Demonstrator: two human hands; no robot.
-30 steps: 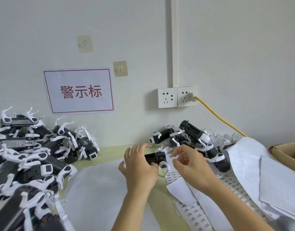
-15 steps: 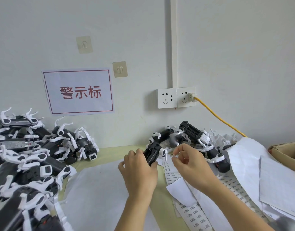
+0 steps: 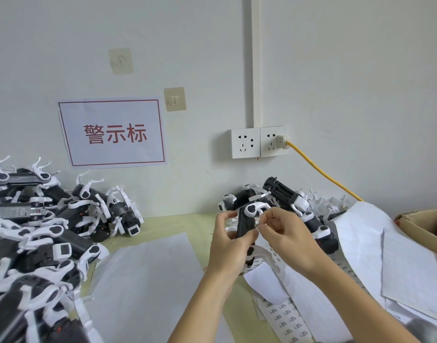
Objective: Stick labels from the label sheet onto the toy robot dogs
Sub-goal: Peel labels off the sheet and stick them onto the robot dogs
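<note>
My left hand (image 3: 227,246) grips a black-and-white toy robot dog (image 3: 246,225), held upright above the table with its white legs sticking out. My right hand (image 3: 286,237) pinches a small label (image 3: 258,224) right against the dog's black body. The label sheet (image 3: 285,315), printed with rows of small labels, lies on the table under my right forearm. A small pile of robot dogs (image 3: 284,196) sits just behind my hands against the wall.
A big heap of robot dogs (image 3: 39,231) fills the left side. White backing sheets (image 3: 148,280) lie in the middle and at the right (image 3: 390,263). A cardboard box (image 3: 425,224) stands at the right edge. A yellow cable (image 3: 321,169) runs down from the wall socket.
My left hand has lifted the dog and turned it from lying flat to upright. My right hand has brought the label up against its body.
</note>
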